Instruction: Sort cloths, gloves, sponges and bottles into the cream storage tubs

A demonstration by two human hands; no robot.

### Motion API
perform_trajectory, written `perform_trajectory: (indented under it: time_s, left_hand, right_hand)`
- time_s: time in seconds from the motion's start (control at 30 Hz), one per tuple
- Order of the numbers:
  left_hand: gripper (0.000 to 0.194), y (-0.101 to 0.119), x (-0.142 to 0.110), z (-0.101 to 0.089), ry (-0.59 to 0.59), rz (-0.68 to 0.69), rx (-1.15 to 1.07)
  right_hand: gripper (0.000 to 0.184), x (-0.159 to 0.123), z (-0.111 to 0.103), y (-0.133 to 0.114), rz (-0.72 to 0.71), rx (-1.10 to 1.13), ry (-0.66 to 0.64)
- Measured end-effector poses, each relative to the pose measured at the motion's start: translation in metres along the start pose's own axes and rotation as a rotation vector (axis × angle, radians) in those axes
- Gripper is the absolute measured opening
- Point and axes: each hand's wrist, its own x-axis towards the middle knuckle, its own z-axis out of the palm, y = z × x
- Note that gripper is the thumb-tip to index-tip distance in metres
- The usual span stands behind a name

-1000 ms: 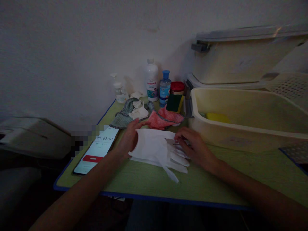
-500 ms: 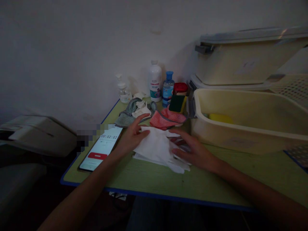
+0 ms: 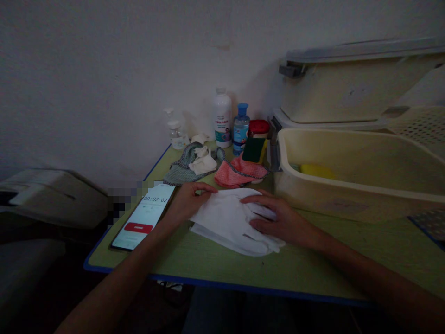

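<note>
In the head view, the white gloves (image 3: 225, 218) lie between your hands on the green worktop (image 3: 208, 266), nearer you than the pink cloth (image 3: 239, 171) and just right of the phone (image 3: 141, 215). A second ago, one glove finger stuck out towards your edge of the worktop and others fanned to the right; now they are drawn in, and the pile's outline is rounder. I'd judge that your gathering and straightening of the gloves has moved on, though it doesn't look finished.

Your right hand (image 3: 281, 220) is loosely open, with thumb and fingers spread over the finger end of the gloves. Your left hand (image 3: 191, 200) is at the upper left edge, thumb and forefinger near each other; I can't tell whether they pinch the fabric or only rest there.

The gloves look thin and soft, in more than one layer: a lower edge shows beneath the top one on the left. The top is fairly smooth towards the left, with creases and overlapping folds near your right hand.
</note>
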Motion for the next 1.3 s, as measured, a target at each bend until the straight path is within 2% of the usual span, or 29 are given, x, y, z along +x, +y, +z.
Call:
perform_trajectory:
  time_s: [0.07,0.13,0.2,0.27,0.37,0.57,0.8,0.93,1.07,1.2,1.23,1.3]
  left_hand:
    - [0.017,-0.001,0.0,-0.002,-0.025,-0.047,0.038]
    - [0.021,-0.003,0.001,-0.003,-0.045,-0.067,0.069]
    - [0.021,-0.005,0.001,-0.003,-0.059,-0.053,0.086]
    - [0.018,-0.005,0.002,-0.002,-0.075,-0.023,0.11]
    - [0.018,-0.003,0.001,0.0,-0.122,0.003,0.165]
    - [0.021,-0.002,-0.001,0.002,-0.139,0.036,0.165]
    - [0.026,-0.006,-0.001,0.005,-0.216,-0.054,0.044]
    - [0.029,-0.008,0.001,0.005,-0.208,0.025,0.107]
    - [0.036,-0.012,0.002,0.003,-0.254,0.094,0.252]
    - [0.04,-0.015,0.002,0.002,-0.284,0.129,0.297]
    - [0.041,-0.016,0.002,0.002,-0.287,0.13,0.289]
    - [0.043,-0.016,0.002,0.001,-0.302,0.116,0.266]
  right_hand:
    - [0.036,0.001,-0.003,0.001,0.074,0.085,-0.004]
    - [0.041,0.001,-0.005,0.0,0.205,0.207,-0.057]
    - [0.046,0.001,-0.007,-0.002,0.328,0.339,-0.124]
    - [0.047,0.0,-0.008,-0.004,0.377,0.429,-0.16]
    - [0.042,-0.001,-0.007,-0.007,0.336,0.435,-0.175]
    - [0.031,-0.002,-0.004,-0.002,0.158,0.058,-0.04]
    - [0.028,-0.003,-0.01,-0.007,0.209,0.033,-0.054]
    - [0.032,-0.001,-0.01,0.0,0.147,-0.013,-0.02]
    - [0.03,-0.003,-0.006,0.004,0.071,-0.247,-0.014]
    - [0.017,-0.013,-0.005,-0.011,-0.214,-0.446,0.106]
    - [0.012,-0.015,-0.005,-0.016,-0.304,-0.475,0.096]
    - [0.007,-0.019,-0.006,-0.025,-0.447,-0.537,-0.016]
